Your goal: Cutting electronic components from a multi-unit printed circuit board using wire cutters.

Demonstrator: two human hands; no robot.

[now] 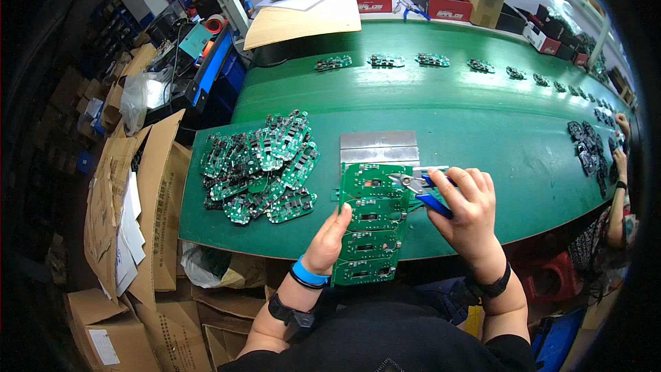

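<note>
My left hand (326, 242) grips the left edge of a green circuit board panel (372, 243) made of several joined boards, its thumb lying along that edge. The panel's lower end reaches past the table's front edge towards me. My right hand (466, 210) is closed around blue-handled cutting pliers (435, 200). Their metal jaws lie over the panel's upper right part, near the topmost board. Behind the panel, a grey metal block (379, 148) rests on the table. A heap of separate green circuit boards (258, 169) with black parts lies to the left of my left hand.
Circuit boards (386, 61) stand in a spaced row along the green belt (296, 89) at the back. At far right, another person's hands (620, 158) are near a pile of dark parts (585, 146). Cardboard boxes (165, 213) crowd the left side. Red-and-black bins (441, 1) line the back.
</note>
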